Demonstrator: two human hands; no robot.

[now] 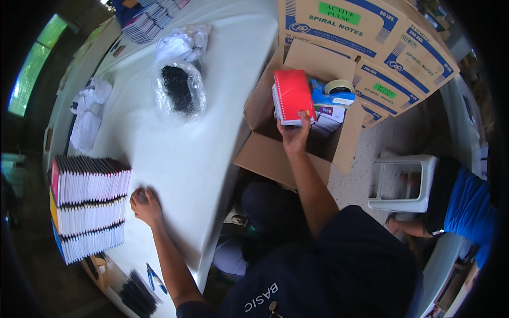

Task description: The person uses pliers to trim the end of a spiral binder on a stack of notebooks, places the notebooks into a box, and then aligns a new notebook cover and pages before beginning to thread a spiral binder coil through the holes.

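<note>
My right hand (295, 133) grips a stack of red-covered spiral notebooks (294, 95) at its near edge, thumb on the top cover. The stack is over the opening of a cardboard box (281, 153) with its flaps spread. A blue tape dispenser (331, 95) with a roll of tape lies beside the stack, above more notebooks (327, 123) inside the box. On the white table my left hand (146, 206) rests with fingers curled; whether something small is in it is hidden. Close to its left stand rows of spiral-bound notebooks (90, 209), their page edges showing.
A clear plastic bag of black coils (180, 90) and white plastic bundles (90, 114) lie on the table (180, 159). Blue-handled pliers (156, 278) lie near black coils (138, 294). Printed cartons (339, 26) are stacked behind the box. A person (466, 212) is beside a white stool (400, 183).
</note>
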